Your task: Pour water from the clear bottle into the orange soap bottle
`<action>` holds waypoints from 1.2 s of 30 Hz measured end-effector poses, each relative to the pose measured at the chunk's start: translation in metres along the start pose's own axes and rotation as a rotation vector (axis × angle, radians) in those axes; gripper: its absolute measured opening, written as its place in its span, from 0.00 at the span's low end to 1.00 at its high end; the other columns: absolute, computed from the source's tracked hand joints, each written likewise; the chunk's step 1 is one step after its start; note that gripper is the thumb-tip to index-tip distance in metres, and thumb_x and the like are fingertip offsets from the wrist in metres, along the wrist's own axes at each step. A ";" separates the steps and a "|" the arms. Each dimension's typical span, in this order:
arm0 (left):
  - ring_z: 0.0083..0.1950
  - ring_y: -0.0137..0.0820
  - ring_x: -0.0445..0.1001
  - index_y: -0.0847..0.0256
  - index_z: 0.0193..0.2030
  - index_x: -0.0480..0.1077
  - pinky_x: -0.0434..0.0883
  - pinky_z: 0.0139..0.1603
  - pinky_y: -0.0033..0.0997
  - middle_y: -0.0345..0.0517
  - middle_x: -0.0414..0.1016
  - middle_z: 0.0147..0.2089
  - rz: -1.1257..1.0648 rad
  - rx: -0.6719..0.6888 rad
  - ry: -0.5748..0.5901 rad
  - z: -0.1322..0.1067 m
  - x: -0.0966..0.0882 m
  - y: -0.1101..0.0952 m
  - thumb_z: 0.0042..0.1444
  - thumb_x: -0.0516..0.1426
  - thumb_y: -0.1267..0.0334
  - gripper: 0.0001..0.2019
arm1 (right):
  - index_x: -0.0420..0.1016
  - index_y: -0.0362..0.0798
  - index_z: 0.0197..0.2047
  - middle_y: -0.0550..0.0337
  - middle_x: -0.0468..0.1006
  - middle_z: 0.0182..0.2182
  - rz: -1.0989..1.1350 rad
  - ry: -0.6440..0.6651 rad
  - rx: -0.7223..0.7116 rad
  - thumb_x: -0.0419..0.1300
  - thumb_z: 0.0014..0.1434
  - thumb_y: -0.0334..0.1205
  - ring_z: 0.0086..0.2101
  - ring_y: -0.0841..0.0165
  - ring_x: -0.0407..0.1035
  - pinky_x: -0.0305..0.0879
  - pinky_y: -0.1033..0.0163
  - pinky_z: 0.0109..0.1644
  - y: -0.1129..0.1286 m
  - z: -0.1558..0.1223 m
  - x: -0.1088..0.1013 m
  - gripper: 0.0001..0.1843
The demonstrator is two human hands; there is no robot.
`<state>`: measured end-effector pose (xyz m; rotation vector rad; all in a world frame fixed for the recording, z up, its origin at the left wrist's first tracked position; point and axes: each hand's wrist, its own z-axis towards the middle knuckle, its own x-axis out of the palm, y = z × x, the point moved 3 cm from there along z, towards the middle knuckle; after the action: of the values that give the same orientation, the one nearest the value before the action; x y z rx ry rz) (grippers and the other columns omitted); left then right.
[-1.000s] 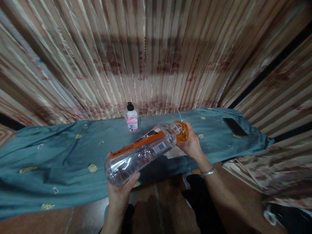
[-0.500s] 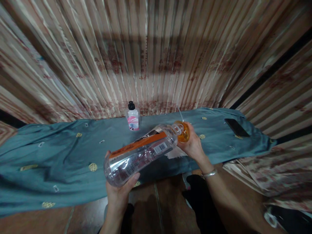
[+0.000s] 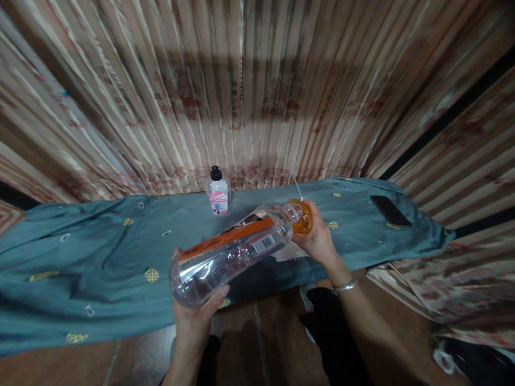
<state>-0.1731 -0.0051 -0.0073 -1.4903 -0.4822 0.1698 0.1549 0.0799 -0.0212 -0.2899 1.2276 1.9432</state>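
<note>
My left hand (image 3: 195,321) is wrapped round the base of a large clear plastic bottle (image 3: 233,249) with an orange label and a barcode. The bottle is tilted, its neck pointing right and a little up in view. My right hand (image 3: 319,238) is closed round an amber see-through container (image 3: 303,217), whose far end is hidden by the fingers. The bottle's mouth meets the container's edge; whether it goes inside is unclear. Just behind, a thin whitish tube (image 3: 296,186) slants up; its lower end is hidden.
On the teal cloth (image 3: 100,241) stands a small bottle (image 3: 219,195) with a black cap and pink label. A dark phone (image 3: 390,210) lies at the right. Whitish paper (image 3: 292,252) lies under my right hand. A pleated curtain (image 3: 249,96) hangs behind.
The view has shifted very slightly. Both hands, the large bottle and the amber container hold almost the same pose.
</note>
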 end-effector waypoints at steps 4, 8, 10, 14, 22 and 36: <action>0.68 0.53 0.84 0.49 0.80 0.65 0.79 0.72 0.50 0.55 0.81 0.68 0.012 0.010 0.001 0.001 -0.002 0.002 0.36 0.85 0.45 0.63 | 0.65 0.51 0.76 0.41 0.85 0.65 -0.008 -0.018 -0.019 0.79 0.53 0.54 0.62 0.45 0.83 0.81 0.37 0.69 0.001 0.000 0.000 0.53; 0.61 0.47 0.86 0.48 0.82 0.64 0.81 0.68 0.46 0.53 0.82 0.66 0.001 0.028 -0.005 0.003 -0.003 0.005 0.37 0.85 0.47 0.65 | 0.65 0.50 0.76 0.40 0.85 0.66 -0.003 -0.010 -0.025 0.79 0.53 0.54 0.63 0.44 0.83 0.80 0.36 0.70 0.002 0.000 0.000 0.53; 0.59 0.46 0.87 0.48 0.81 0.64 0.82 0.67 0.46 0.51 0.83 0.64 -0.008 0.029 -0.004 0.003 -0.003 0.006 0.36 0.85 0.47 0.65 | 0.65 0.49 0.76 0.40 0.85 0.66 -0.001 -0.005 -0.028 0.79 0.53 0.54 0.63 0.44 0.83 0.80 0.36 0.70 0.002 0.000 0.000 0.53; 0.59 0.46 0.87 0.50 0.79 0.67 0.83 0.63 0.42 0.51 0.85 0.62 -0.018 0.036 -0.001 0.003 -0.002 0.003 0.35 0.85 0.45 0.63 | 0.65 0.51 0.76 0.41 0.85 0.66 0.003 -0.008 -0.024 0.79 0.53 0.54 0.63 0.44 0.83 0.80 0.36 0.70 0.001 0.000 0.000 0.53; 0.55 0.47 0.89 0.54 0.80 0.65 0.85 0.60 0.43 0.53 0.87 0.59 -0.015 0.007 0.008 0.002 -0.001 0.000 0.36 0.85 0.46 0.64 | 0.66 0.50 0.76 0.40 0.85 0.66 -0.023 -0.020 -0.041 0.80 0.53 0.54 0.62 0.44 0.84 0.81 0.37 0.69 0.001 0.000 0.000 0.53; 0.57 0.48 0.89 0.51 0.77 0.68 0.84 0.65 0.48 0.51 0.86 0.59 -0.022 -0.011 0.008 0.002 0.000 0.000 0.35 0.85 0.46 0.61 | 0.65 0.52 0.77 0.42 0.85 0.66 -0.019 -0.012 -0.048 0.79 0.54 0.52 0.62 0.46 0.83 0.81 0.38 0.68 0.001 -0.001 0.000 0.52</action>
<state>-0.1739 -0.0034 -0.0070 -1.4950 -0.4935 0.1440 0.1538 0.0791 -0.0211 -0.3126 1.1675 1.9574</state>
